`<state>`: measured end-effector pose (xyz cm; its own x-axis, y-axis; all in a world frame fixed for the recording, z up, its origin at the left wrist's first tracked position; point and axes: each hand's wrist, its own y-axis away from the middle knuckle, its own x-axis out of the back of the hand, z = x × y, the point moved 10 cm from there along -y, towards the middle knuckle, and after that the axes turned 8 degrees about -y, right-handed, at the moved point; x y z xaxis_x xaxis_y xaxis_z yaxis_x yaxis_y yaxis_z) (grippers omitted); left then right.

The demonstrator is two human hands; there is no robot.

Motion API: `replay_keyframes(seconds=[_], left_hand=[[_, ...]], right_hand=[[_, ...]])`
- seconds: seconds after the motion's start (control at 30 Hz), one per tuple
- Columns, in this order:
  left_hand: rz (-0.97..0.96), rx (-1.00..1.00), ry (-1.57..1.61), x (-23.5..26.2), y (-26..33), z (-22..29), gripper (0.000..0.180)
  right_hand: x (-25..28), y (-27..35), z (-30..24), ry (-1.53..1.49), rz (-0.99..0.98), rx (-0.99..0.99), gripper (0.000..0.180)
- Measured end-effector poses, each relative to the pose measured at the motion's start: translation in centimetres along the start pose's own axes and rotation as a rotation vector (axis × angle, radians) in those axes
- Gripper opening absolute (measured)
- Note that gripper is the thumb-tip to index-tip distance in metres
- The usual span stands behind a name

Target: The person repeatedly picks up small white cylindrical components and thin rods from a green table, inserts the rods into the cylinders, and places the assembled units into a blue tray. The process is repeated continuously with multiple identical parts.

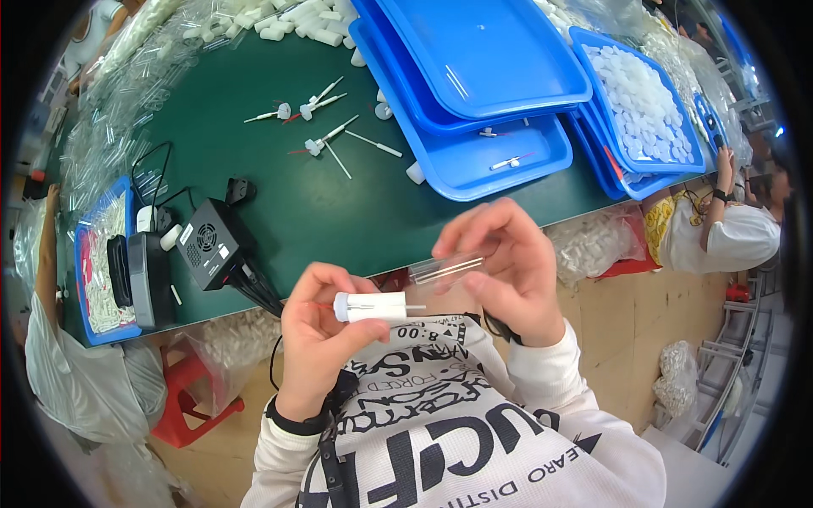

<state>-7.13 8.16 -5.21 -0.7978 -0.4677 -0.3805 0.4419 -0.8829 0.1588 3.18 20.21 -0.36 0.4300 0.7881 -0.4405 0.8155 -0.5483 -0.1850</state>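
My left hand [318,326] grips a white cylinder [381,306] between thumb and fingers. The cylinder lies on its side, with a translucent cap at its left end and a thin rod out of its right end. Red wire shows by the left fingers. Just to the right and a little higher, my right hand [518,275] pinches a clear plastic tube [446,268]. Thin pale lines run along the tube; whether they are sticks inside or reflections I cannot tell. Tube and cylinder are apart, both held in front of the table's near edge.
Small capped parts with sticks and red wires [314,146] lie on the green table [279,203]. Stacked blue trays [500,59] stand beyond my hands, near a heap of translucent caps [639,102]. At left sit a black box [212,245] and clear tubes [110,127]. Other people work at both sides.
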Motion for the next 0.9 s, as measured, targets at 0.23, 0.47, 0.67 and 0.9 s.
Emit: replay_keyframes(seconds=[0.23, 0.47, 0.67, 0.9], left_hand=[[-0.012, -0.130, -0.107, -0.3, 0.2, 0.9, 0.031], [0.045, -0.141, -0.121, 0.4, 0.4, 1.5, 0.023], [0.117, -0.138, -0.172, 0.9, 0.4, 1.9, 0.021], [0.123, -0.196, -0.291, 0.7, 0.3, 2.1, 0.021]], right_hand=[[-0.4, 1.6, 1.4, -0.011, 0.027, 0.012, 0.023], [-0.4, 1.8, 1.1, 0.056, 0.010, 0.033, 0.026], [0.2, 2.0, -0.2, 0.150, 0.071, 0.164, 0.027], [-1.2, 1.4, -0.1, 0.396, 0.005, 0.207, 0.027]])
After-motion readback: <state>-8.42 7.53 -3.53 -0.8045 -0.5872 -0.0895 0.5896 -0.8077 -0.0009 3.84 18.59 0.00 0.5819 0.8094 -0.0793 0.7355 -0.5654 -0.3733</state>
